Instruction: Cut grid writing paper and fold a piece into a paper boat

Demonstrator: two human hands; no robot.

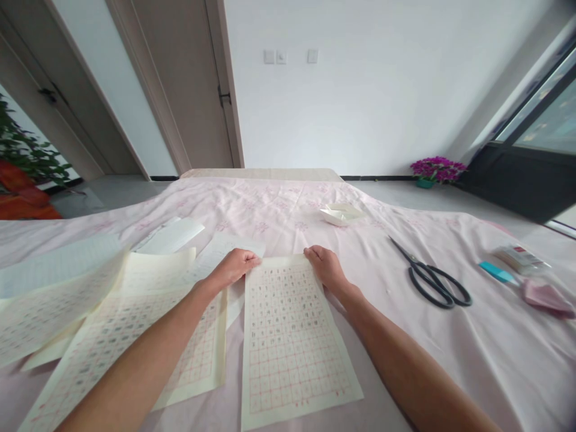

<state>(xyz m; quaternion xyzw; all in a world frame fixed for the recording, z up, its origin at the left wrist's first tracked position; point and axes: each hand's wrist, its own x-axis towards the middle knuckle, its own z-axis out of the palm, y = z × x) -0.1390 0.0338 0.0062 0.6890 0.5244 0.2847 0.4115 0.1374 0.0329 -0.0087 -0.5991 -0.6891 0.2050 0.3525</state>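
Note:
A cream sheet of red-gridded writing paper (292,336) lies flat in front of me on the pink cloth. My left hand (234,266) pinches its far left corner with curled fingers. At the far right corner my right hand (326,267) grips the sheet the same way. Both forearms reach out over the table.
More gridded sheets (112,324) overlap on the left, with plain white paper (173,235) behind them. Black scissors (434,279) lie to the right. Farther right are a blue glue stick (497,273), a small packet (519,258) and pink folded paper (546,297). A folded white paper tray (341,213) sits farther back.

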